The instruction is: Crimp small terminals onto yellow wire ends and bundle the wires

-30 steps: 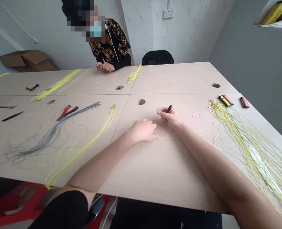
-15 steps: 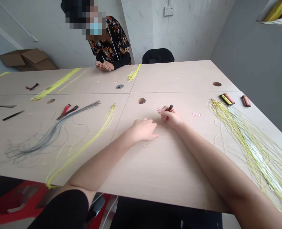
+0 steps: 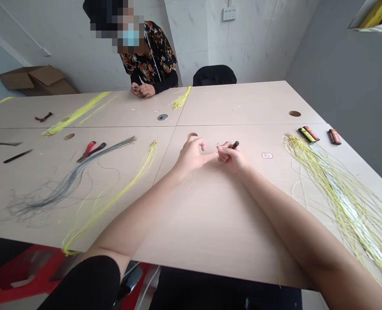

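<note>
My right hand (image 3: 232, 158) is closed, pinching a small curved metal piece (image 3: 218, 145), like a hook, at its fingertips. A slim black-ended tool (image 3: 236, 145) with a bit of orange pokes out of the same hand; its kind is unclear. Just left of it, my left hand (image 3: 192, 154) is open, fingers curved and apart from the thumb, which reaches to the right fingertips. Under the left hand a thin pale yellow line (image 3: 193, 177) curves on the table. Whether the left thumb touches it or the metal piece cannot be made out.
Yellow line bundles (image 3: 334, 193) lie at right near battery-like packs (image 3: 308, 134); another bundle (image 3: 126, 187) and grey strands (image 3: 76, 174) lie left. Red-handled pliers (image 3: 91, 150) and a black stick (image 3: 18, 156) are beyond. A co-worker (image 3: 155, 64) works across the table (image 3: 210, 232).
My left hand has lifted and turned, opening its thumb away from the fingers and stretching it toward the right hand. My right hand has shifted slightly right, still holding the metal piece and tool.
</note>
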`<action>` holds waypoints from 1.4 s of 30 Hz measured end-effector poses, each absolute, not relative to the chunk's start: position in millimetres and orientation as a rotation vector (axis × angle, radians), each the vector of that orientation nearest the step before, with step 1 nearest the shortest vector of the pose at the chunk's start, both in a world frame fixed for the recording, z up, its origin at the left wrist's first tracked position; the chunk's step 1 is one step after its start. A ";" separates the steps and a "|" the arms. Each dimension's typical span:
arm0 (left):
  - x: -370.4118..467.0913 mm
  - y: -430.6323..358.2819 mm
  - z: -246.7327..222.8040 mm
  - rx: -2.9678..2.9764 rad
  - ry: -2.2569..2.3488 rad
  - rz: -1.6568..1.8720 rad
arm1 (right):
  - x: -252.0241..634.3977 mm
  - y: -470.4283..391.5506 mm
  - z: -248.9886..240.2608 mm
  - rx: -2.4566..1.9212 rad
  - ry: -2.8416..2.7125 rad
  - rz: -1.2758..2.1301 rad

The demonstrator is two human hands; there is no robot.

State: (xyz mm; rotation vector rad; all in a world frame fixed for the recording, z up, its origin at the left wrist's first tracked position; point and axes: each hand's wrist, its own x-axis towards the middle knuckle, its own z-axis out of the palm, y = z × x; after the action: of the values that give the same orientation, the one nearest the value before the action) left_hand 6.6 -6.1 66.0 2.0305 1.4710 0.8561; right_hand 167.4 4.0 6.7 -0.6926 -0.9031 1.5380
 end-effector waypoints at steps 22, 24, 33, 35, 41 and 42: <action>19.3 -6.2 54.2 1.426 1.055 1.007 | 171.3 4.9 8.1 -0.660 -1.092 1.504; 19.6 -6.6 56.1 1.433 1.074 1.004 | 170.9 4.2 8.8 -0.676 -1.098 1.495; 17.7 -5.0 53.5 1.509 1.102 1.052 | 169.1 1.4 11.2 -0.697 -1.144 1.471; 17.1 -5.1 52.9 1.534 1.109 1.048 | 169.4 1.5 11.0 -0.697 -1.139 1.472; 16.1 -6.7 55.2 1.619 1.150 1.019 | 170.6 3.3 8.5 -0.690 -1.114 1.482; 15.8 -7.0 55.7 1.635 1.157 1.011 | 170.7 3.5 8.2 -0.700 -1.109 1.475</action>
State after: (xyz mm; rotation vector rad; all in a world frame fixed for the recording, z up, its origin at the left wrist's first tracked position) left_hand 15.8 -7.0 55.7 1.6351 1.1566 1.0110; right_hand 170.7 3.5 8.2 -0.6996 -1.1093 1.4754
